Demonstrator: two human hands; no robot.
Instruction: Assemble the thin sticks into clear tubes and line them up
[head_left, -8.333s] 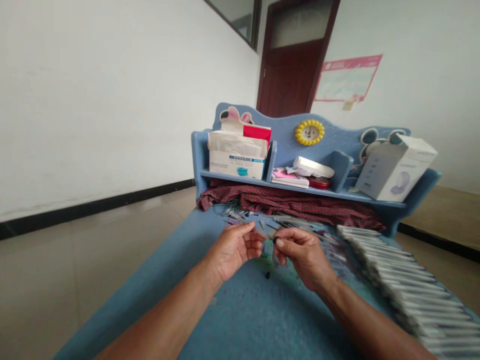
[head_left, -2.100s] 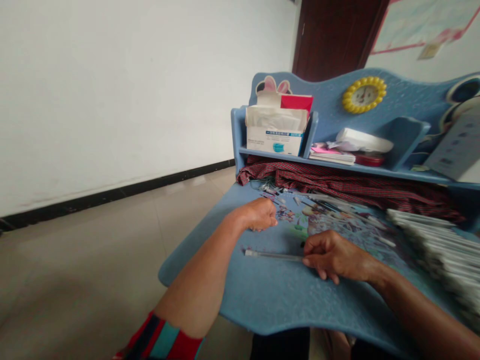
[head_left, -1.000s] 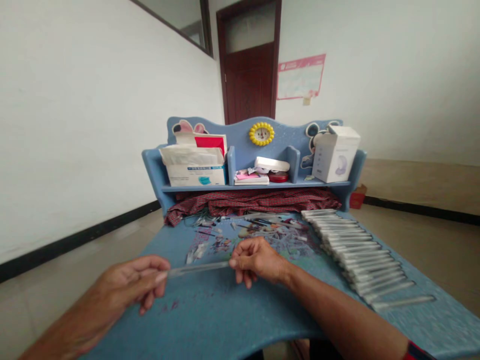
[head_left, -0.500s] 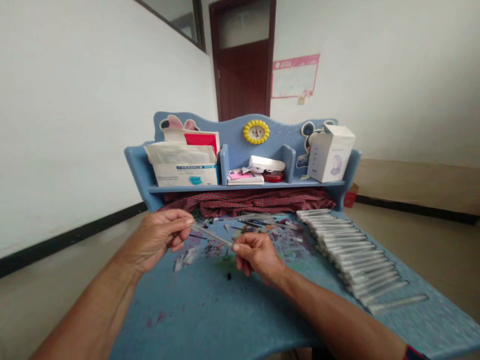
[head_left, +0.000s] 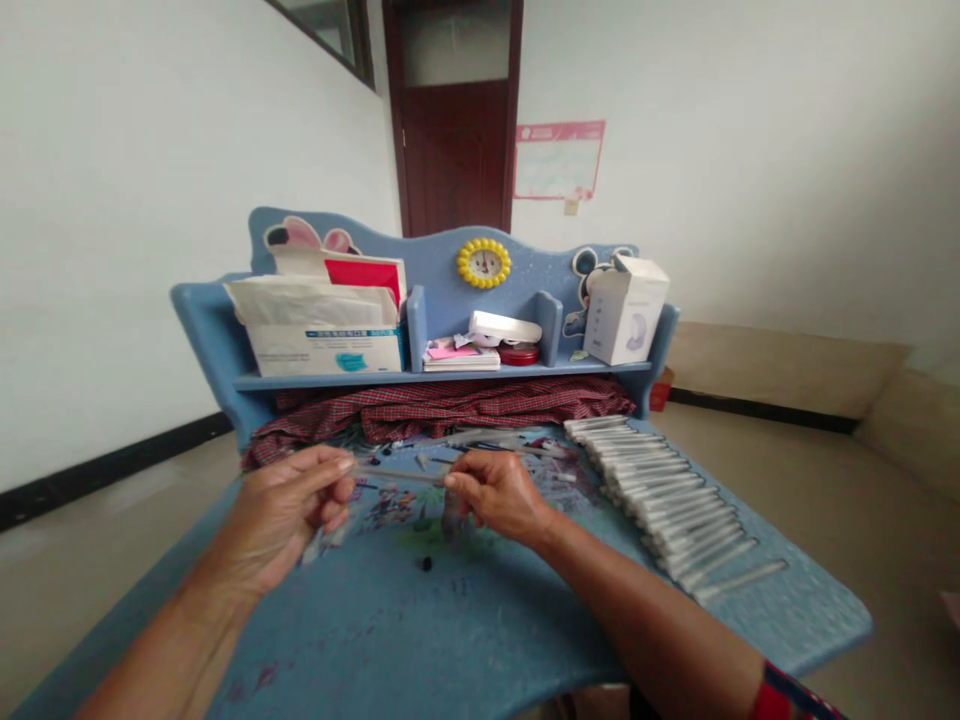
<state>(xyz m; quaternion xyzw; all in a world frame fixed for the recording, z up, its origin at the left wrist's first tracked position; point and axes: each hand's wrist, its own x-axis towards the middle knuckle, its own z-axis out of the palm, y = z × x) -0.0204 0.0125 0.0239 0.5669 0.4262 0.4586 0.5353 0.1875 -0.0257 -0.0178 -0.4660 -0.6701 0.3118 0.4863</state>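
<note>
My left hand (head_left: 289,510) and my right hand (head_left: 499,493) hold one thin clear pen tube (head_left: 397,474) between them, a little above the blue desk (head_left: 480,620). Each hand pinches one end with its fingertips, and the tube lies nearly level. A small black cap (head_left: 426,564) lies on the desk just below the hands. Loose pen parts (head_left: 480,440) are scattered behind the hands. To the right, a long row of finished white pens (head_left: 660,495) lies side by side.
The desk's back shelf (head_left: 442,375) carries a mask box (head_left: 322,340), a red book, papers, a red tin and a white carton (head_left: 625,308). A red checked cloth (head_left: 450,405) is bunched under the shelf. A brown door (head_left: 454,150) and white walls stand behind.
My hands have lifted the pen tube off the desk and now hold it level between them, nearer the loose parts. The view has swung right and back.
</note>
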